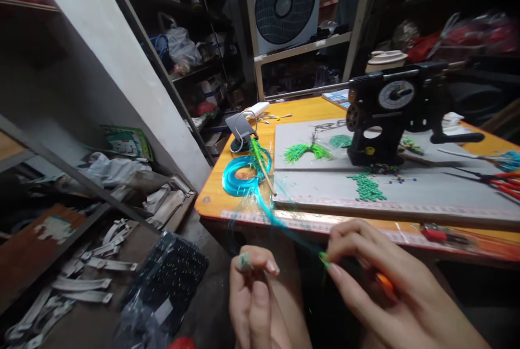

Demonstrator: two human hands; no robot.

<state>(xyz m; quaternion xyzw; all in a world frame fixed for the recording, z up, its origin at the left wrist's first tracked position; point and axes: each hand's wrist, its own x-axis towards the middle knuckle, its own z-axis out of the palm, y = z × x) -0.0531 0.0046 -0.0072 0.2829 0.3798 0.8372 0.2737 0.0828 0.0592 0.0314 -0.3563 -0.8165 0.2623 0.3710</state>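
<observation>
At the bottom of the frame the right hand (390,289) pinches a green bead (324,257) on teal strands (280,224), the left hand (254,289) is curled shut, apparently on the strands' ends, and many green beads (368,186) lie loose right of centre, so threading looks early.

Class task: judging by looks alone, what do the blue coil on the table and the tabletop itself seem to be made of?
Blue coil: probably glossy plastic cord, since it is translucent and shiny with loose strands.
Tabletop: seemingly wood-look laminate, being smooth, orange and slightly glossy with a rounded edge.
</observation>
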